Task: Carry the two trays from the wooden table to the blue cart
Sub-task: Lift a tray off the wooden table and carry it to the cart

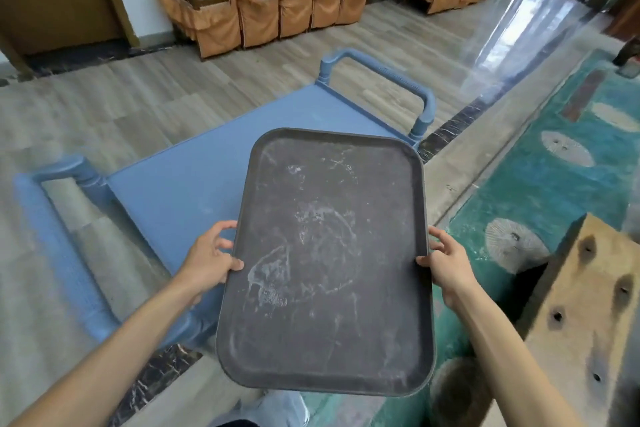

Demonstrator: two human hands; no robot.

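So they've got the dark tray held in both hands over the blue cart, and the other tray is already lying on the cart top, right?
Not quite. The head view shows the dark tray held by the left hand and right hand over the blue cart, but no other tray lies on the visible cart top; that surface is bare.

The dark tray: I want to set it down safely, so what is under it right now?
The dark tray, held by left hand and right hand, hangs over the blue cart top, bare where visible. The part beneath the tray is hidden.
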